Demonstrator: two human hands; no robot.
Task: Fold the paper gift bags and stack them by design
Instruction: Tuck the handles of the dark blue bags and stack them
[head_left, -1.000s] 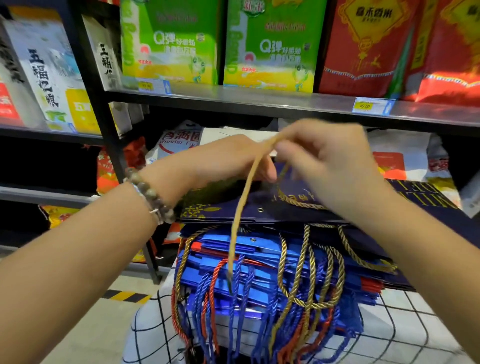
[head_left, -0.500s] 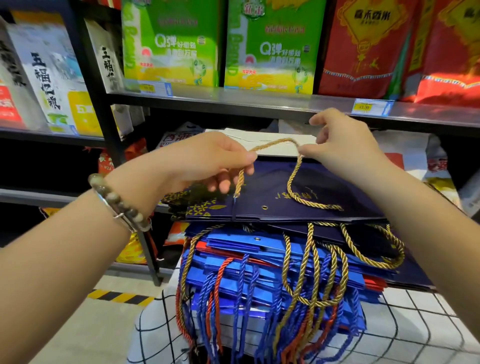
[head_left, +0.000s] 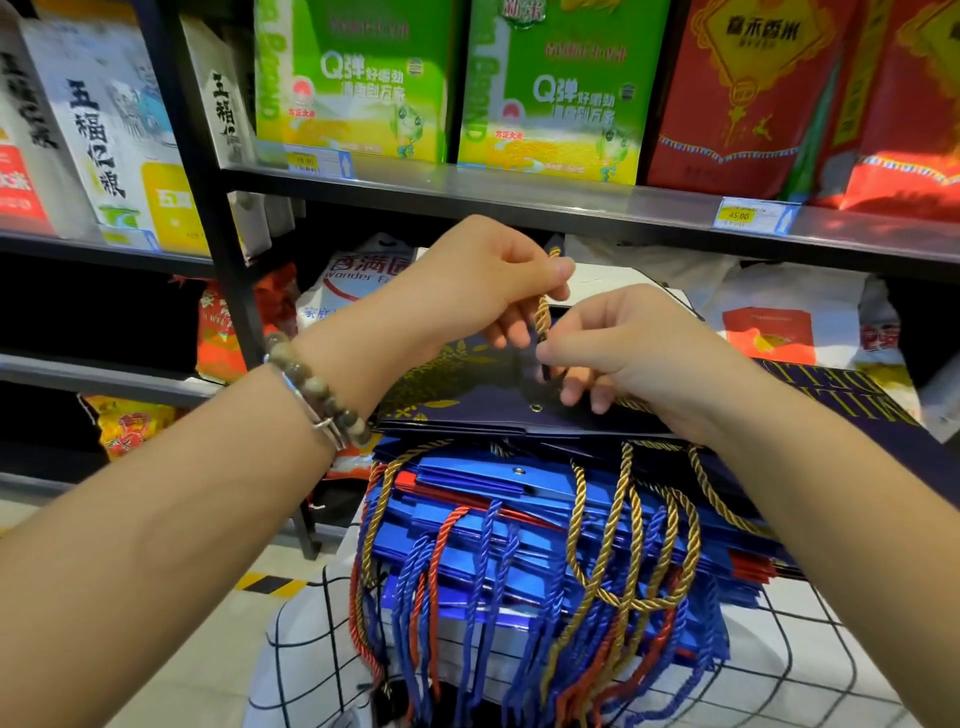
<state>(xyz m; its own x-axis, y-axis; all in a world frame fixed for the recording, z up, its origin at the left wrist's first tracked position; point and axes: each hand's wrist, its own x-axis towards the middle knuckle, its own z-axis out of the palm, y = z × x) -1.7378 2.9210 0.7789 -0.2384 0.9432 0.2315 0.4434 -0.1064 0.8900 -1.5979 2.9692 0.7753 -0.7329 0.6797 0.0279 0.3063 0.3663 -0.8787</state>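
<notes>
progress: a tall stack of flattened bags sits on the checked cloth. blue ones with a few red edges lie low, navy ones lie above, and the cords hang over the near edge. most of the folding looks done. sorting by design looks only partial, since red and blue are mixed in the lower layers. the top navy bag lies flat, its handle not yet tucked away.

grip: the left hand pinches the gold cord handle between thumb and curled fingers, holding it upright. the right hand, just right and lower, has curled fingers and appears to pinch the cord's lower end, just far of the eyelet. the navy bag lies directly beneath both hands. i cannot tell whether they touch the paper.
</notes>
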